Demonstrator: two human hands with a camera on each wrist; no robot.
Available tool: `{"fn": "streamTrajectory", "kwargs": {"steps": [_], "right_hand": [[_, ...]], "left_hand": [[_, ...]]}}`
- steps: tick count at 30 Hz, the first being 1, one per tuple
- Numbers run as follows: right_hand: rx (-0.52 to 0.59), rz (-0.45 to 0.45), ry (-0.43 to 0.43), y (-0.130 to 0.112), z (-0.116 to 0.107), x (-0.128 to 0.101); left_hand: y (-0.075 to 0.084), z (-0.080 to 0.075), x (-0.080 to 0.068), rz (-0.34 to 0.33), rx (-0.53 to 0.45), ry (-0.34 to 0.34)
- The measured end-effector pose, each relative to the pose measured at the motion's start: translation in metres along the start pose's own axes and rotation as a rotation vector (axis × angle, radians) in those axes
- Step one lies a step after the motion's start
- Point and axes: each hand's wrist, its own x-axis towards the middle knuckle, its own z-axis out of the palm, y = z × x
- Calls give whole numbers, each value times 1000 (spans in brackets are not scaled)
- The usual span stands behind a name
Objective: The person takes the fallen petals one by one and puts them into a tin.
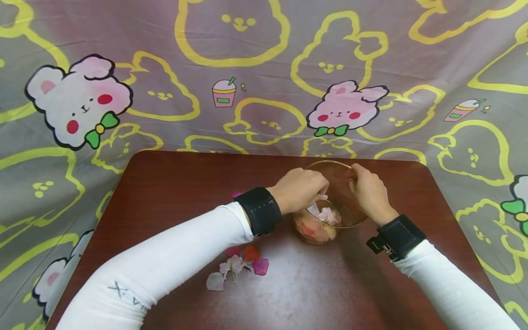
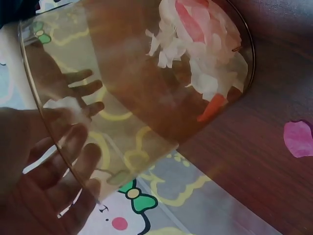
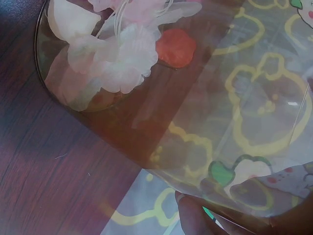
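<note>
A clear amber-tinted glass jar [image 1: 346,201] stands on the right half of the table, with pale pink and white petals [image 1: 329,215] at its bottom. My right hand [image 1: 373,192] grips the jar's rim on the right side. Over the left part of the mouth is my left hand [image 1: 301,189], its fingers reaching inside. Those fingers pinch a whitish petal [image 2: 67,106], which the left wrist view shows through the glass. An orange-red petal [image 3: 177,48] lies against the wall inside. Only part of the right hand's fingers [image 3: 193,215] shows in the right wrist view.
Loose petals lie left of the jar: a white one [image 1: 215,281], a magenta one [image 1: 260,266], an orange-red one [image 1: 252,253] and a pale pink cluster [image 1: 235,264]. Another pink petal [image 1: 236,194] peeks out behind the left wrist. A patterned cloth [image 1: 264,82] hangs behind the brown table [image 1: 185,178].
</note>
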Motion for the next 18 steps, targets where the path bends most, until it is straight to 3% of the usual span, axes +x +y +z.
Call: {"fn": "streamTrajectory", "kwargs": {"steps": [11,18], "right_hand": [[8,-12,3,0,0,-1],[14,-21,1,0,0,-2]], "left_hand": [[6,5,6,62,0,-132],[4,2,4,79,-47,-114]]}}
